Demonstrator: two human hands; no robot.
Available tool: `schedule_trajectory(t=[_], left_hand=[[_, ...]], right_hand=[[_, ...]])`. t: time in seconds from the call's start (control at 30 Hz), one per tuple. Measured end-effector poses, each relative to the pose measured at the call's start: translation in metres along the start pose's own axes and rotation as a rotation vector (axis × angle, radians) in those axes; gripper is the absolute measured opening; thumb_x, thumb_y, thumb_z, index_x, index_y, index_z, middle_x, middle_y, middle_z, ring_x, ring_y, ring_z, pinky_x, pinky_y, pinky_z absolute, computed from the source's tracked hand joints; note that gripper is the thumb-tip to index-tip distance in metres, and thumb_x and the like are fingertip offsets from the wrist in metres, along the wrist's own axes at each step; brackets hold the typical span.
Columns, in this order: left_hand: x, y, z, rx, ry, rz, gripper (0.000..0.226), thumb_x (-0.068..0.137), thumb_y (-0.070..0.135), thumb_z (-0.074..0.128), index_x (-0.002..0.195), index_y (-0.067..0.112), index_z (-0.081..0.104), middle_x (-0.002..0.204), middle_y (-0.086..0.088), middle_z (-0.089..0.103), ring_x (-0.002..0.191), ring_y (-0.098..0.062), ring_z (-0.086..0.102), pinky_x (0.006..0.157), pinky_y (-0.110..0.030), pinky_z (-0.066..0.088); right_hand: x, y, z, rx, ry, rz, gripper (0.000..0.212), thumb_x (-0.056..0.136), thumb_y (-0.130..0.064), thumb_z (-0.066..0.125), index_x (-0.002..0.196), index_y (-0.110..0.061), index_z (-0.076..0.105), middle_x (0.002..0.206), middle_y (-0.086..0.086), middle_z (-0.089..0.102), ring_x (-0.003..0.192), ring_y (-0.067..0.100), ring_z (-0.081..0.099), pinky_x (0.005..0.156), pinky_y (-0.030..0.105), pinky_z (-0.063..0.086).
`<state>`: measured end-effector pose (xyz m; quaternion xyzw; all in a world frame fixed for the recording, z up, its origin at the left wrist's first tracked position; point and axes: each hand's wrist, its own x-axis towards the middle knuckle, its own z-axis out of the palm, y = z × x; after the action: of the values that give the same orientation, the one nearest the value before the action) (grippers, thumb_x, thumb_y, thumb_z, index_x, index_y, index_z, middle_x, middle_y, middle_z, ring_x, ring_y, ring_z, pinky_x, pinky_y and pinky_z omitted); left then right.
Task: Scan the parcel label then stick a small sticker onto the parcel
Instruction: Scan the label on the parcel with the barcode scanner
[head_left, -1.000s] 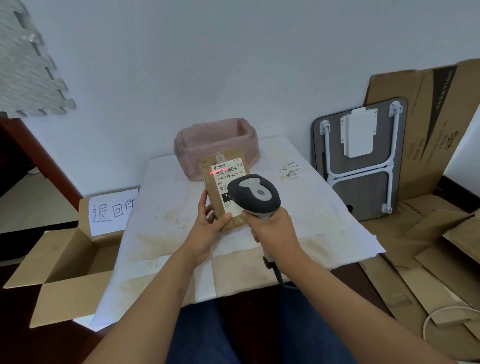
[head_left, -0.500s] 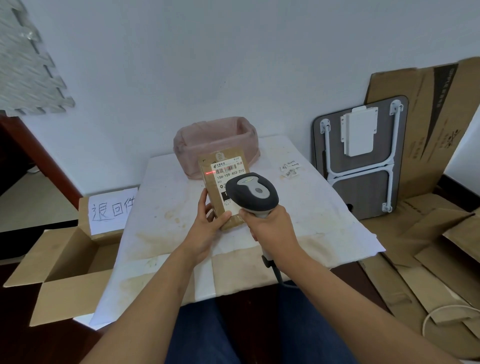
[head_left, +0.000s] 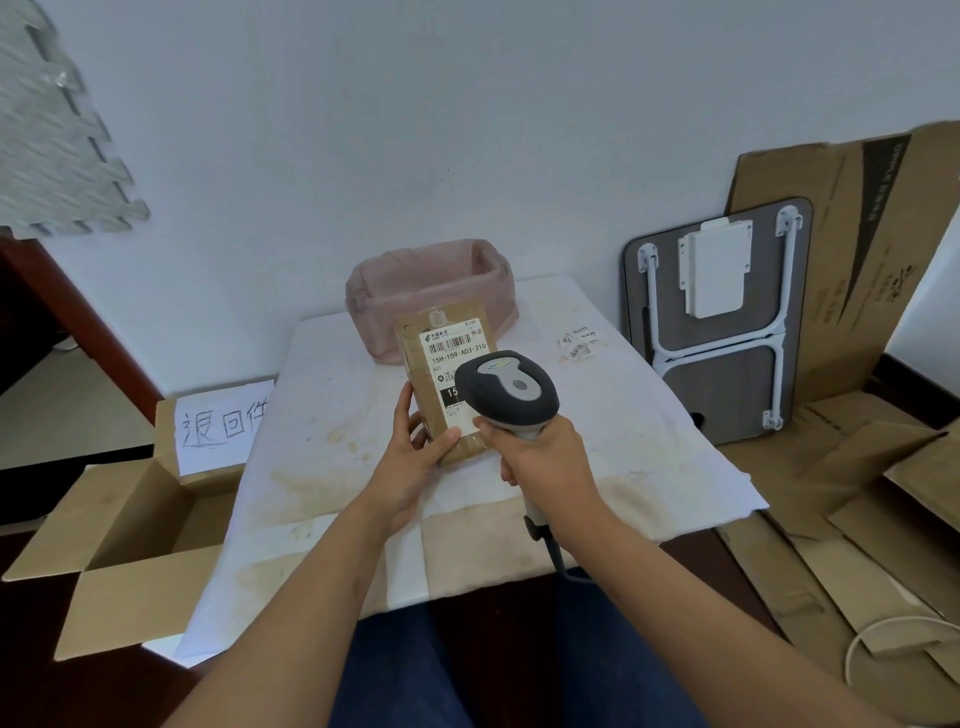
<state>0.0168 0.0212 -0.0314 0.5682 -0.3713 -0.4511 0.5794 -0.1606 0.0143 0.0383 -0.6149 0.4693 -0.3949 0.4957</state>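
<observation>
A brown parcel (head_left: 422, 369) with a white label (head_left: 457, 349) is held upright above the table, gripped at its lower left by my left hand (head_left: 415, 457). My right hand (head_left: 540, 457) grips the handle of a grey and black barcode scanner (head_left: 511, 387), whose head points at the label and hides its lower right part. No red scan line shows on the label. Several small white stickers (head_left: 577, 343) lie on the table to the right of the parcel, behind the scanner.
A pink-lined bin (head_left: 431, 283) stands at the back of the white-covered table (head_left: 649, 415). An open cardboard box (head_left: 119, 525) with a handwritten paper sign sits at the left. A folded table (head_left: 722, 322) and flattened cardboard (head_left: 883, 467) lie at the right.
The red scan line that lay across the label's barcode is gone. Both hands, parcel and scanner have shifted only slightly.
</observation>
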Motion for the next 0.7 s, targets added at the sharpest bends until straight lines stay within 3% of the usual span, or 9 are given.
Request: schedule_trajectory(t=[0.13,0.3,0.37,0.47,0.53,0.7], left_hand=[[0.001,-0.001,0.000,-0.016,0.009,0.001,0.089,0.089,0.011,0.068,0.150,0.048,0.014,0.132,0.011,0.052,0.123,-0.010,0.055,0.086,-0.023,0.052],[0.003,-0.001,-0.002,-0.008,0.002,-0.003,0.089,0.089,0.013,0.069,0.150,0.049,0.014,0.135,0.010,0.051,0.125,-0.010,0.054,0.091,-0.026,0.050],[0.003,-0.001,-0.002,-0.003,0.000,-0.007,0.089,0.088,0.015,0.070,0.149,0.050,0.015,0.135,0.010,0.050,0.125,-0.011,0.053,0.094,-0.028,0.049],[0.004,-0.001,-0.003,0.002,-0.002,-0.007,0.089,0.088,0.016,0.070,0.149,0.051,0.014,0.135,0.012,0.049,0.124,-0.008,0.053,0.092,-0.025,0.048],[0.004,-0.002,-0.003,0.005,-0.002,-0.007,0.089,0.088,0.017,0.070,0.149,0.051,0.014,0.137,0.011,0.048,0.126,-0.008,0.051,0.093,-0.025,0.047],[0.005,-0.001,-0.005,0.015,-0.007,-0.014,0.088,0.088,0.017,0.070,0.148,0.052,0.016,0.140,0.010,0.047,0.128,-0.009,0.050,0.102,-0.031,0.045]], right_hand=[[0.007,-0.001,-0.007,-0.056,0.010,-0.032,0.021,0.082,-0.031,0.071,0.069,-0.017,0.062,0.045,-0.005,0.056,0.041,0.003,0.056,0.056,0.025,0.049],[0.035,0.000,-0.028,-0.393,0.086,-0.091,0.037,0.076,-0.050,0.064,0.095,-0.019,0.057,0.085,0.004,0.067,0.078,0.027,0.064,0.071,0.038,0.054],[0.048,0.009,-0.038,-0.593,0.052,-0.112,0.038,0.082,-0.039,0.062,0.108,-0.013,0.051,0.101,0.007,0.061,0.086,0.030,0.061,0.074,0.040,0.053],[0.063,0.032,-0.048,-0.818,-0.012,-0.099,0.031,0.085,-0.017,0.055,0.110,-0.003,0.043,0.112,0.016,0.049,0.079,0.031,0.050,0.069,0.038,0.044],[0.070,0.050,-0.055,-0.919,-0.047,-0.055,0.031,0.086,-0.014,0.054,0.112,-0.002,0.042,0.116,0.017,0.046,0.078,0.031,0.046,0.068,0.035,0.037],[0.081,0.080,-0.068,-1.025,-0.040,-0.027,0.035,0.086,-0.015,0.056,0.117,-0.003,0.043,0.119,0.015,0.046,0.092,0.036,0.055,0.069,0.033,0.032]])
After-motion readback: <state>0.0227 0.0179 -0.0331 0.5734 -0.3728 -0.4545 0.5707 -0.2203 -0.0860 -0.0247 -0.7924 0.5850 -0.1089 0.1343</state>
